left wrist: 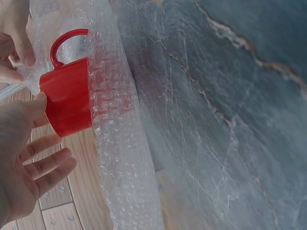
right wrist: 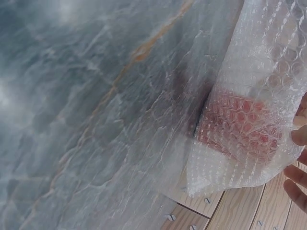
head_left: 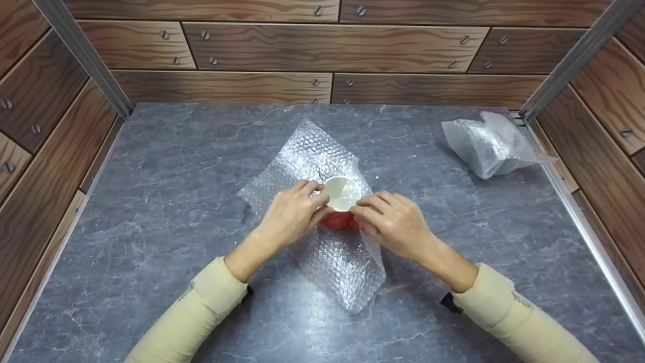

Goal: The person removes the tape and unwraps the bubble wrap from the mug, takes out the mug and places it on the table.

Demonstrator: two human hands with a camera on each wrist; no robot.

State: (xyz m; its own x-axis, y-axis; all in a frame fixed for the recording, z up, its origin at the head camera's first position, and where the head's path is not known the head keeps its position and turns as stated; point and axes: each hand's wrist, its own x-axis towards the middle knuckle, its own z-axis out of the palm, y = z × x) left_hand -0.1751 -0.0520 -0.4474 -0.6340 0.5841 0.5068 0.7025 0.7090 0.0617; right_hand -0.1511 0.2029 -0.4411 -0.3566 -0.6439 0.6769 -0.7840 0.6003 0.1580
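A red mug [head_left: 338, 220] with a pale inside stands upright on a sheet of bubble wrap [head_left: 347, 275], its open top facing me. My left hand [head_left: 288, 214] holds the mug at the left of its rim; in the left wrist view that hand's thumb [left wrist: 38, 105] lies at the rim while the other fingers spread beside it. On the other side, my right hand [head_left: 398, 224] pinches the bubble wrap raised against the mug. The mug's handle [left wrist: 56, 48] shows in the left wrist view. Through the wrap [right wrist: 230, 165] in the right wrist view, the mug appears as a blurred red patch.
A bubble-wrapped bundle [head_left: 486, 146] sits at the back right of the grey marbled table [head_left: 166, 166]. Wood-patterned walls [head_left: 332, 48] with metal corner posts [head_left: 83, 55] enclose the back and sides.
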